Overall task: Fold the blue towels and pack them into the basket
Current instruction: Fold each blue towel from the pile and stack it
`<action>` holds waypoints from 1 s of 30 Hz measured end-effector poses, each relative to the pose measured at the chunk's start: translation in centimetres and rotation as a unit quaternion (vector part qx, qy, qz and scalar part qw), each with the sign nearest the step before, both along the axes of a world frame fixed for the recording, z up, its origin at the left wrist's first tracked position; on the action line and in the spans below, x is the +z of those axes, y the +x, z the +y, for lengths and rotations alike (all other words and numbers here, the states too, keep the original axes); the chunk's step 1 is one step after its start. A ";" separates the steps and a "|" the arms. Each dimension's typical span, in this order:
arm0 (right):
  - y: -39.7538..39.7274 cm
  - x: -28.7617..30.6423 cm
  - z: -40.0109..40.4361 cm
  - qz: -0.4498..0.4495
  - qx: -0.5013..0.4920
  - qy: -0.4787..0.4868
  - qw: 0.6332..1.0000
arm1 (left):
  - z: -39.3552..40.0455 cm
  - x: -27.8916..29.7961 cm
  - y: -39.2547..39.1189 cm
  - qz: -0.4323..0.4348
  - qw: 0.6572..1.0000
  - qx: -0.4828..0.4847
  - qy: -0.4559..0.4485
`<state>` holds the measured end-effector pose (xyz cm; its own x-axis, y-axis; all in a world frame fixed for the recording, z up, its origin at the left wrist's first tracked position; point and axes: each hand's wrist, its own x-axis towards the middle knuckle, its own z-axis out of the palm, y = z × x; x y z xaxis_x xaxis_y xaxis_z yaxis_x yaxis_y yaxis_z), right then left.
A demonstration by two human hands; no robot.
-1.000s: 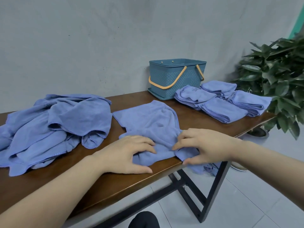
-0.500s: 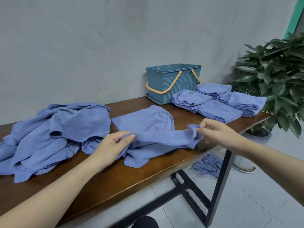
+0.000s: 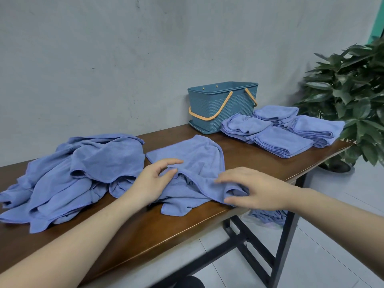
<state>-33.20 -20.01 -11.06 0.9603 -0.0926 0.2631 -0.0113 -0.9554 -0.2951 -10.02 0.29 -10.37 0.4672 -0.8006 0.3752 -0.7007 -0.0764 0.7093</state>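
bare table [image 3: 245, 161] btwn basket [image 3: 222, 109] & hands, towel pile [image 3: 68, 173] blocks left

— Towels [image 3: 195, 154]?
— All plain periwinkle blue, the heap [image 3: 68, 173] and the folded stacks [image 3: 284, 132] alike.
— Basket [image 3: 222, 109]?
— Teal, with a woven relief pattern and orange handles [image 3: 209, 116].
— Table [image 3: 124, 231]?
— Dark brown wood on black legs [image 3: 280, 254].
— Wall [image 3: 124, 59]?
— Pale grey. The plant [image 3: 353, 96] is dark green.

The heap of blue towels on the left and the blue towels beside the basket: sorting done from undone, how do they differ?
The left heap of crumpled blue towels is loose and unfolded; the blue towels by the teal basket are folded flat and stacked. Both are the same blue cloth on the wooden table.
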 end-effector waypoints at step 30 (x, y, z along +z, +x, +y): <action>-1.5 2.8 1.8 -0.139 -0.091 0.394 0.904 | 5.4 3.6 -2.8 0.379 0.922 -0.050 -0.055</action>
<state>-34.71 -18.22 -8.30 0.8174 -0.5064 0.2747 0.0319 -0.4363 -0.8993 -12.80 5.65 -6.73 0.5538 -0.8310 0.0518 0.0011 0.0629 0.9980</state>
